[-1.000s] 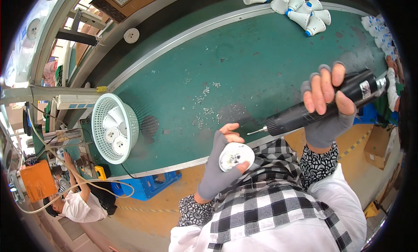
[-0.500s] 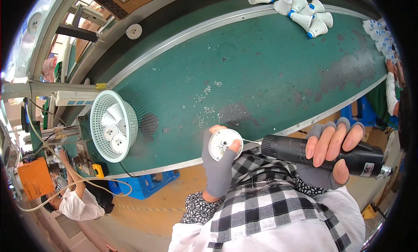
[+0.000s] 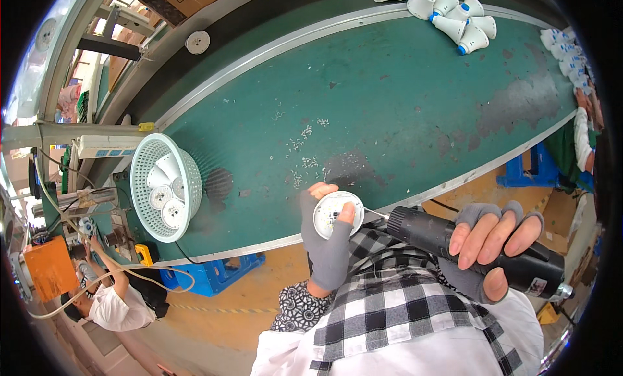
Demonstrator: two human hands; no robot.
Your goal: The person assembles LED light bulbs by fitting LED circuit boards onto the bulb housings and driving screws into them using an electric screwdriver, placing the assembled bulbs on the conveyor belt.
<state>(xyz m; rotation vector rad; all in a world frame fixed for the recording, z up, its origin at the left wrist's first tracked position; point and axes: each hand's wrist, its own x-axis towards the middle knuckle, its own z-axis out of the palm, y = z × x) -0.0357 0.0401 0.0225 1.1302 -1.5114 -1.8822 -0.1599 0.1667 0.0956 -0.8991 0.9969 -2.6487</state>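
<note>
My left hand (image 3: 329, 256), in a grey fingerless glove, grips a white LED bulb housing (image 3: 324, 221), its round face turned up and my thumb across the board. In my gloved right hand (image 3: 479, 241) is a black electric screwdriver (image 3: 422, 232), fingers wrapped round its body. Its thin bit points left, and the tip is at the right rim of the housing; whether they touch I cannot tell. Just beyond my left hand, small screws (image 3: 310, 162) lie scattered on the green worktop (image 3: 389, 116).
A pale green basket (image 3: 137, 193) with several white bulb housings stands at the left. More white housings with blue ends (image 3: 449, 26) lie at the far right. A round white piece (image 3: 197, 42) sits beyond the metal rail. Other people work at the left and right edges; blue stools (image 3: 217, 275) stand below.
My right hand and the screwdriver have shifted slightly down and left, the tool's rear end tilting lower. My left hand still holds the bulb housing, almost in place.
</note>
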